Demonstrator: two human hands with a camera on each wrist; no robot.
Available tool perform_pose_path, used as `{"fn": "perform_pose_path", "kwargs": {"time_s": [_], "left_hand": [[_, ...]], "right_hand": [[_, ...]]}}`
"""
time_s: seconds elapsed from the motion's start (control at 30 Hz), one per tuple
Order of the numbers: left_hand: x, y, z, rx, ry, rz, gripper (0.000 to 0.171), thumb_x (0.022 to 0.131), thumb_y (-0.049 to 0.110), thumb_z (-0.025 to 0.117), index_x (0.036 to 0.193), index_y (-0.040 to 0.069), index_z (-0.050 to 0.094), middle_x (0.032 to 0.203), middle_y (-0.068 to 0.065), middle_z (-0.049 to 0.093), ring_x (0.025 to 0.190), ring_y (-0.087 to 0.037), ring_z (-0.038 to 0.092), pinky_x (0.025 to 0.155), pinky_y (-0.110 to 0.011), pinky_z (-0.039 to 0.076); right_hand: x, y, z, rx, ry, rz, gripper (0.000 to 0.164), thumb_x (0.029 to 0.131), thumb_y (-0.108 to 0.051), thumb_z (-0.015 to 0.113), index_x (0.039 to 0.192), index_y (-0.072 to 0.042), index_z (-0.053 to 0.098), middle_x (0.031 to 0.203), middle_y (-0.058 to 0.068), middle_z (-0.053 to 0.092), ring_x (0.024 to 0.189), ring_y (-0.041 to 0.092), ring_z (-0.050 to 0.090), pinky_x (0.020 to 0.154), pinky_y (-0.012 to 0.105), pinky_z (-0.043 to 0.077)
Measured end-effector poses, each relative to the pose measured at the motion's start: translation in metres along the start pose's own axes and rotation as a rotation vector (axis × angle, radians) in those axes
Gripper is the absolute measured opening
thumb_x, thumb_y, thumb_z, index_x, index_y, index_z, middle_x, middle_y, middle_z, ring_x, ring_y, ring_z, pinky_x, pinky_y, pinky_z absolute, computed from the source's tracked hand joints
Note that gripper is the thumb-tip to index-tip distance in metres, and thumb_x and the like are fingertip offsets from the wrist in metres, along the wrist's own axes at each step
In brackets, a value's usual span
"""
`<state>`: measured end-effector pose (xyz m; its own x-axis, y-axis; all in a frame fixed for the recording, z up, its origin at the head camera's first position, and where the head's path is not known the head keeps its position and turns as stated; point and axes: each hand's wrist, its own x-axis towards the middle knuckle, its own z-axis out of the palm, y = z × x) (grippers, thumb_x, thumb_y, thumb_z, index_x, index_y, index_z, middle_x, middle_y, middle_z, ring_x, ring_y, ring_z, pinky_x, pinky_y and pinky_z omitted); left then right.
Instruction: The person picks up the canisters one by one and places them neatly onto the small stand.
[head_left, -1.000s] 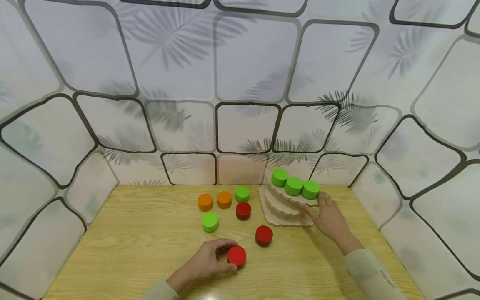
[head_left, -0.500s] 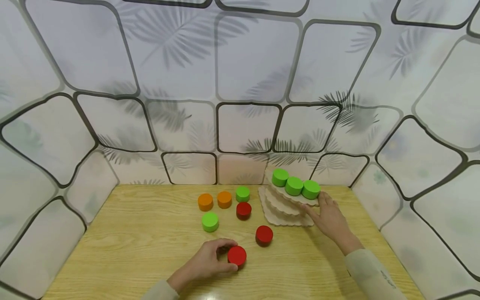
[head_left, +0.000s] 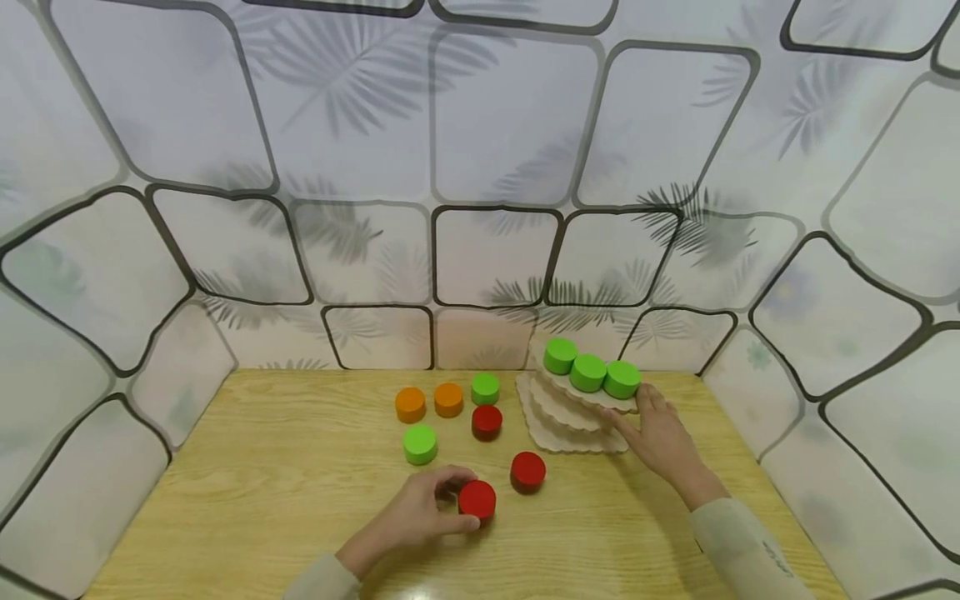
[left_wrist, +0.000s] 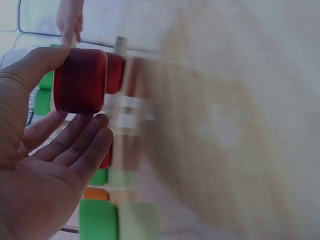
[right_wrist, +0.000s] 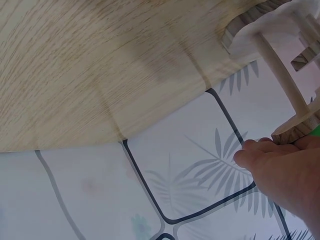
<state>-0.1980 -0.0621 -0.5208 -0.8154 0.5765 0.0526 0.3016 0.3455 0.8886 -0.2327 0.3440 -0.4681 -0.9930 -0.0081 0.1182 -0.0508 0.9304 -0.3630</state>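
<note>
My left hand (head_left: 423, 508) pinches a red round block (head_left: 477, 502) between thumb and fingers, low over the table's front middle. In the left wrist view the thumb lies against one side of the red block (left_wrist: 82, 80) and the fingers spread beneath it. At the right, my right hand (head_left: 663, 437) grips the edge of the top tier of a wooden tiered stand (head_left: 577, 437) with scalloped shelves. Three green round blocks (head_left: 588, 372) stand in a row on that top tier. The right wrist view shows the fingers (right_wrist: 255, 157) at the tier's edge, beside a wooden post (right_wrist: 282, 75).
Two more red blocks (head_left: 528, 472) stand between my left hand and the stand. Farther back are two orange blocks (head_left: 410, 405) and two green blocks (head_left: 420, 444). A patterned backdrop (head_left: 495, 258) encloses the wooden table (head_left: 247, 483) behind and at the sides.
My left hand has moved slightly away from the body and to the right, carrying the red block. The right hand and the stand keep their place.
</note>
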Motion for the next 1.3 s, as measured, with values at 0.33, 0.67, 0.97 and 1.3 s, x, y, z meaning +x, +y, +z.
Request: {"fn": "perform_pose_path", "kwargs": {"time_s": [0.33, 0.67, 0.97, 1.3], "left_hand": [[0.033, 0.022, -0.015, -0.037, 0.100, 0.055, 0.053, 0.089, 0.029, 0.087, 0.133, 0.008, 0.068, 0.124, -0.006, 0.075, 0.108, -0.023, 0.071, 0.098, -0.049, 0.059], [0.077, 0.040, -0.021, -0.027, 0.226, 0.045, 0.056, 0.089, 0.029, 0.087, 0.136, 0.007, 0.067, 0.121, -0.007, 0.075, 0.106, -0.025, 0.071, 0.093, -0.043, 0.061], [0.122, 0.058, -0.023, -0.080, 0.308, 0.044, 0.055, 0.090, 0.024, 0.086, 0.138, 0.007, 0.067, 0.124, -0.013, 0.074, 0.107, -0.033, 0.072, 0.087, -0.034, 0.063], [0.171, 0.064, -0.024, -0.018, 0.391, 0.081, 0.056, 0.092, 0.019, 0.083, 0.140, -0.002, 0.063, 0.122, -0.018, 0.074, 0.112, -0.031, 0.068, 0.093, -0.039, 0.061]], "right_hand": [[0.000, 0.003, -0.002, 0.018, -0.017, 0.006, 0.101, 0.106, -0.064, 0.046, 0.162, 0.015, 0.016, 0.165, 0.043, 0.018, 0.145, 0.070, 0.023, 0.120, 0.075, 0.025], [0.000, 0.003, -0.001, 0.008, -0.015, -0.004, 0.099, 0.107, -0.061, 0.047, 0.160, 0.017, 0.018, 0.165, 0.043, 0.019, 0.147, 0.066, 0.026, 0.122, 0.073, 0.023], [-0.001, 0.003, -0.003, -0.003, -0.012, -0.013, 0.095, 0.108, -0.059, 0.047, 0.160, 0.016, 0.019, 0.164, 0.042, 0.021, 0.146, 0.067, 0.027, 0.120, 0.073, 0.026], [0.001, 0.002, -0.003, 0.001, 0.012, -0.028, 0.093, 0.108, -0.056, 0.050, 0.160, 0.016, 0.022, 0.164, 0.041, 0.025, 0.147, 0.063, 0.031, 0.123, 0.071, 0.024]]}}
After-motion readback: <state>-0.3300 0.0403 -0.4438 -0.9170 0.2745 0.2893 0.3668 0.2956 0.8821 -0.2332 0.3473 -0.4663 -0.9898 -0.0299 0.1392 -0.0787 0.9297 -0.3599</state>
